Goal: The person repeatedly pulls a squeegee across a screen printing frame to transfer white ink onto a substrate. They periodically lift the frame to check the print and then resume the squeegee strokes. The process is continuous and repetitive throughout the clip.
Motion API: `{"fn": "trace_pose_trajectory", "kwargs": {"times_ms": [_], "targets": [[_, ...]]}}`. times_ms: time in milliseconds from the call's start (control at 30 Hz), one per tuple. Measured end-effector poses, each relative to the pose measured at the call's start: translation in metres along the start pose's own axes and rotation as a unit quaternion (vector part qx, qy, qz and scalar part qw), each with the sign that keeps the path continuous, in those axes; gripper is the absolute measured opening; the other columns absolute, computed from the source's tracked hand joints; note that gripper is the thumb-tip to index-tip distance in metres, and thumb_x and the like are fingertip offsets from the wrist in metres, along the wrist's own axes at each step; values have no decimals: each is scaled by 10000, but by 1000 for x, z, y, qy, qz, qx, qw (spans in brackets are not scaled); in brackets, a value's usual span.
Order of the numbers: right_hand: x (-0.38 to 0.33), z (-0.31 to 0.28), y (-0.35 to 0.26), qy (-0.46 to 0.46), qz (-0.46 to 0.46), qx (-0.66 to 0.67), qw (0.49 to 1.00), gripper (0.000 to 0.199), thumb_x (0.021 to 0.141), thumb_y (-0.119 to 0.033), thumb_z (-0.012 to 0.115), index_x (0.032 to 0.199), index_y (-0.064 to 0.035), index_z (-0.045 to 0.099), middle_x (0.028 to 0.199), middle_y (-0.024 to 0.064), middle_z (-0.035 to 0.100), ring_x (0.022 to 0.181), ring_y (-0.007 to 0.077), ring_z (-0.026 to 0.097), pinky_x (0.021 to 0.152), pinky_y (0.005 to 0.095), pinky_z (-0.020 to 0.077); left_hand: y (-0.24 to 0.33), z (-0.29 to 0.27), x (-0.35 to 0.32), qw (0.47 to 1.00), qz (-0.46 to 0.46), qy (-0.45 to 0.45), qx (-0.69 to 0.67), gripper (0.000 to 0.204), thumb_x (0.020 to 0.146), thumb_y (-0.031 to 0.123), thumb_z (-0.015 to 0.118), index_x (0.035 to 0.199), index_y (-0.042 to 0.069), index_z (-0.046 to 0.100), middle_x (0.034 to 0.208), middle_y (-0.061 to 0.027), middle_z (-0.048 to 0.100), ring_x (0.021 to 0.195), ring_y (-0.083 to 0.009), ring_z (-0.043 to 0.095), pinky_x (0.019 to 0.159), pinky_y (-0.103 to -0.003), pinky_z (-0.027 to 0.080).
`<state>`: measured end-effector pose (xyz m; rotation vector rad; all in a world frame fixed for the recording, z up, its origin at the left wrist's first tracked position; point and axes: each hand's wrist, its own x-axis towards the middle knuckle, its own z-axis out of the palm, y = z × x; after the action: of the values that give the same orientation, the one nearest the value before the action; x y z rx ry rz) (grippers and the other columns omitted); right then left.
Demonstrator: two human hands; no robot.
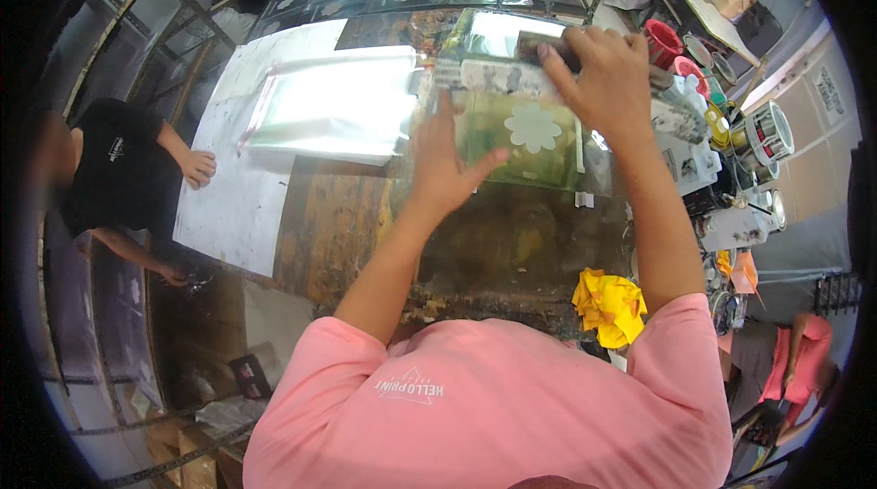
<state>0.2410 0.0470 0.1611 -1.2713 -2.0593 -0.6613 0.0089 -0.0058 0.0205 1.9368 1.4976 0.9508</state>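
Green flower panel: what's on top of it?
The left hand overlaps the left side of the green panel, beside its white flower; what the hand covers can't be seen.

Before you on the worktable [315, 215], paper [219, 197] spans the left edge, plastic sheets [333, 105] lying partly on it; a printing screen [539, 158] sits to their right, a wad [609, 306] toward the near right corner, cans [769, 135] along the right edge.
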Motion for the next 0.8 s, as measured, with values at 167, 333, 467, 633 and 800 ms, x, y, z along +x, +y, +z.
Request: {"fn": "trace_pose_trajectory", "kwargs": {"times_ms": [167,333,467,633,800], "targets": [[35,0,21,-3,5,-18,1000,447,1000,-493,652,993,-56,748,904,138,740,861,339,692,829,463,419,-23,39,-41,937,-24,-35,347,1213,888,807,632,1626,-100,307,1697,-292,330,1631,-435,178,1274,-699,27],[65,-4,32,-6,19,2,1000,489,1003,-529,626,1007,-57,757,912,158,740,849,377,688,824,455,462,-14,40,-4,982,56,23,177,928,949,638,702,1526,-66,520,1610,-267,491,1587,-411,328,1308,-620,78],[79,-6,37,-9,17,42,999,494,1007,-531,619,982,-58,760,831,177,715,766,400,671,759,490,480,-1,23,38,983,76,154,61,665,994,423,724,1433,-63,613,1465,-272,628,1464,-409,514,1302,-595,148],[70,-3,38,-9,19,9,1000,521,1005,-556,617,1034,-57,765,918,172,740,839,388,680,821,476,472,-59,-59,29,966,-39,238,97,480,1007,236,682,1444,41,651,1434,-231,668,1412,-390,570,1291,-542,241],[65,0,37,-18,36,5,999,555,1003,-567,614,1132,-52,774,1009,184,753,906,386,684,866,467,461,-163,-169,-5,919,-118,347,146,520,949,251,741,1415,29,678,1445,-249,655,1376,-387,600,1295,-502,257]]}}
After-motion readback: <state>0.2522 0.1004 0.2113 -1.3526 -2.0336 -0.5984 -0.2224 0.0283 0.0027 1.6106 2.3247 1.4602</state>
